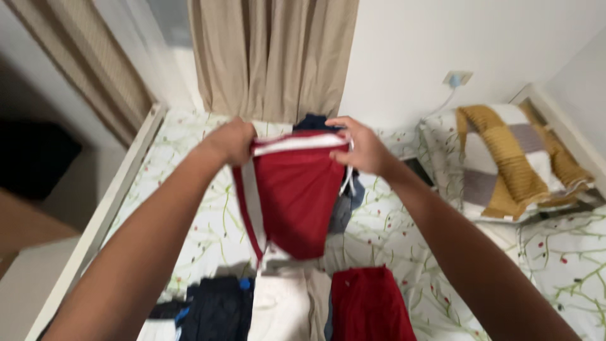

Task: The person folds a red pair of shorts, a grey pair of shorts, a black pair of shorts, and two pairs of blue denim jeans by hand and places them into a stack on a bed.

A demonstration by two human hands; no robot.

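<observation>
A checked blanket (514, 155) lies beside beige curtains (271, 57).

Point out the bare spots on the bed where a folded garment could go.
Free sheet: left of the red shorts up to the bed rail, and right of them toward the checked blanket. Crowded: the near edge, with dark clothes, beige garment and red garment.

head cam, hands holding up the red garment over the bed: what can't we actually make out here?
- Red garment: motion blur in the head view; its type and lower hem are unclear.
- Left hand and right hand: fingers curl behind the waistband, so the grip is hidden.
- Dark clothes behind it: mostly covered by the garment.
- Folded stacks: cut off by the bottom edge.
- Wall socket: too small.
</observation>
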